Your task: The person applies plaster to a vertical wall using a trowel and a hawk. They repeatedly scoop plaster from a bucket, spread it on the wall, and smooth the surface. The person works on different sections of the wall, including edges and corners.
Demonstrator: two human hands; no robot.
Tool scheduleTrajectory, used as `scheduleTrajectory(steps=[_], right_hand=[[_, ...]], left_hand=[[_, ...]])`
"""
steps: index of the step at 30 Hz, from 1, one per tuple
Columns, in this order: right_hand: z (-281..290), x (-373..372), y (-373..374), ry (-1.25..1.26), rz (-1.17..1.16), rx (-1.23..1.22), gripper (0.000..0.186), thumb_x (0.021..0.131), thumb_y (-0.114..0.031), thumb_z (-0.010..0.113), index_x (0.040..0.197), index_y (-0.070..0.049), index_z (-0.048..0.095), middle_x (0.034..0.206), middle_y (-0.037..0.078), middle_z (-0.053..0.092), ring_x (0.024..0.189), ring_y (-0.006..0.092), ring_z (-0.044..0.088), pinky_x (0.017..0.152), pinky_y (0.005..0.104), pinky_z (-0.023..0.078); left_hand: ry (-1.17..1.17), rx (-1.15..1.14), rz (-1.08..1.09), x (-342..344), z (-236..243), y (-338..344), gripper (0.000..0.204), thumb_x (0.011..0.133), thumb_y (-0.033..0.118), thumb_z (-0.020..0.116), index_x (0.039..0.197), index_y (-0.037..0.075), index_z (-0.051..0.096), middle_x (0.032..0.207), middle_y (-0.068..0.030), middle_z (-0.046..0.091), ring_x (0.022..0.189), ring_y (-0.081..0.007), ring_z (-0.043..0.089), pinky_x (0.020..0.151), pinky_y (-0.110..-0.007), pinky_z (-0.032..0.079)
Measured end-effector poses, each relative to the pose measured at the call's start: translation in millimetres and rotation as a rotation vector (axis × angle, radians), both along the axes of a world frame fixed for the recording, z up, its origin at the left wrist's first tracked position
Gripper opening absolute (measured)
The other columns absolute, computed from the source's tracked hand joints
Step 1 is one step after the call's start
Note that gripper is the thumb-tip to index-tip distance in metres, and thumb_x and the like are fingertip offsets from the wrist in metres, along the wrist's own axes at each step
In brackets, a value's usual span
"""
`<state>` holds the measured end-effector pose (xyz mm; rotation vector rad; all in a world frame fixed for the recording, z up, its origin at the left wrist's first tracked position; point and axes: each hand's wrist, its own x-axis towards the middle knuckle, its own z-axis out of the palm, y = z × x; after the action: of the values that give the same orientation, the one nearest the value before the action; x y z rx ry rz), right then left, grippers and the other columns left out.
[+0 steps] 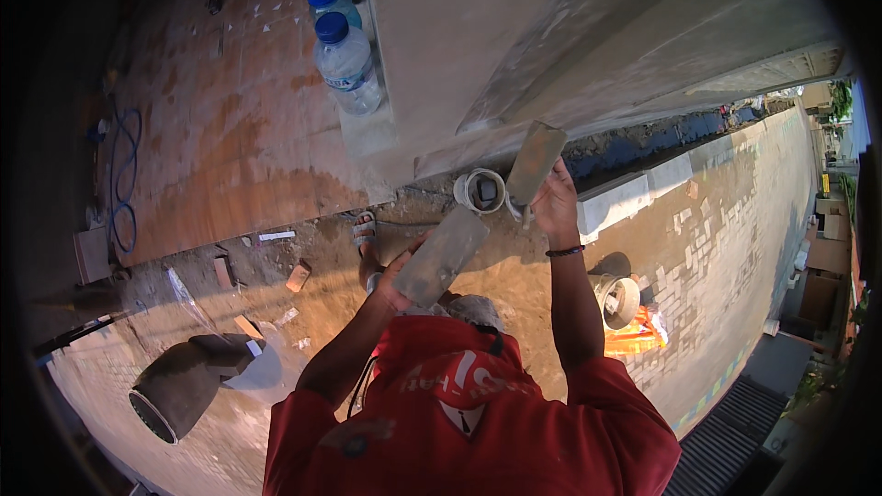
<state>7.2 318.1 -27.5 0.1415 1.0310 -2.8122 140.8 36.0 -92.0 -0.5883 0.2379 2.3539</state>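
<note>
My left hand (396, 283) grips a wide, flat grey trowel (443, 253), its blade tilted out in front of my red shirt. Higher and to the right, my right hand (554, 204) is closed on a narrower, mortar-smeared trowel (536, 162), held upright near the corner of the plastered wall (588, 37); the handles are mostly hidden by hands and blades. Just left of that narrower trowel is a small white bucket (467, 191) with something dark inside. My sandalled foot (365, 234) shows below, on sandy ground.
Two water bottles (347, 73) stand on a ledge. A reddish paved floor (230, 165) with a blue hose (124, 174) lies left. A narrow trench (661, 142) runs along the wall. A bucket (617, 298) with orange sacking is right; a black tub (175, 386) and scattered bricks lie lower left.
</note>
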Motion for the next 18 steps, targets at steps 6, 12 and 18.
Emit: scheduleTrajectory(steps=[6, 12, 18], right_hand=[[-5.4, -15.1, 3.2, 0.217, -0.317, 1.147, 0.03, 0.08, 0.0, 0.061, 0.109, -0.001, 0.053, 0.106, 0.013, 0.059, 0.095, 0.0236, 0.059, 0.082, 0.0356, 0.048], [8.8, -52.1, 4.9, 0.74, -0.622, 1.582, 0.03, 0.075, 0.0, 0.064, 0.104, 0.0, 0.054, 0.103, 0.019, 0.055, 0.094, 0.0336, 0.055, 0.083, 0.0392, 0.044], [9.9, -77.1, -13.0, 0.749, -0.759, 1.538, 0.028, 0.078, -0.003, 0.065, 0.104, 0.001, 0.054, 0.102, 0.02, 0.055, 0.094, 0.0336, 0.056, 0.079, 0.0381, 0.046]], left_hand=[[0.036, 0.103, 0.016, 10.0, -7.5, -9.3, 0.059, 0.085, 0.029, 0.061, 0.139, 0.017, 0.04, 0.137, -0.0073, 0.046, 0.122, -0.0264, 0.048, 0.1, -0.042, 0.042], [0.003, -0.098, -0.024, 12.4, -1.3, -13.9, 0.064, 0.084, 0.033, 0.062, 0.141, 0.015, 0.037, 0.138, -0.0088, 0.044, 0.123, -0.0282, 0.046, 0.099, -0.043, 0.042], [-0.077, -0.021, 0.0, 17.3, -7.4, -17.6, 0.064, 0.084, 0.034, 0.062, 0.14, 0.014, 0.038, 0.137, -0.0096, 0.045, 0.122, -0.0293, 0.047, 0.099, -0.044, 0.042]])
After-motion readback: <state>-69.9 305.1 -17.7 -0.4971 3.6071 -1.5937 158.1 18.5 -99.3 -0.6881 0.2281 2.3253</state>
